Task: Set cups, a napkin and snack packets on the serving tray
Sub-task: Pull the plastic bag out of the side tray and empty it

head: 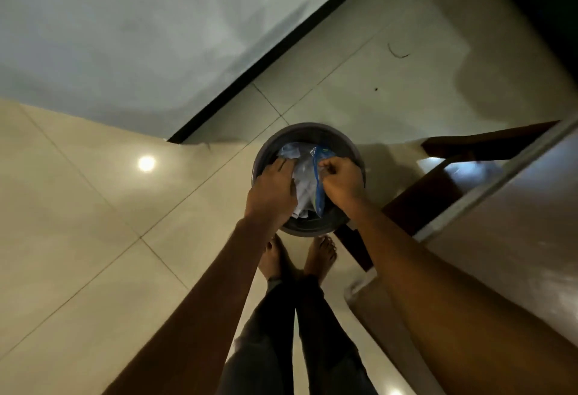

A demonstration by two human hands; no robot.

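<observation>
Both hands were down in a round dark bin (261,156) that stood on the pale floor tiles (93,222), just ahead of the person's bare feet (297,258). The left hand (273,189) lay flat, fingers spread and pressing on a crumpled clear wrapper (301,175) inside the bin; it gripped nothing that could be made out. The right hand (341,180) was curled closed, thumb and fingers pinched on the edge of a blue-and-clear plastic packet (319,197), which hung over the wrapper and reached toward the bin's near rim.

Whether that packet was a full snack packet or empty wrapping could not be told; the view was dim and blurred. No serving tray, cups or napkin showed anywhere in view, so the tray's place could not be told either. A dark wooden table (500,206) stood to the right, its leg just beside the bin.

By judgement, the step in hand looked like a side errand, clearing or sorting packaging at the bin, more than setting the tray itself, so the task seemed early or paused. The next move would call for settling what the right hand held, freeing both hands, and turning toward the table to find the tray and the things meant for it.
</observation>
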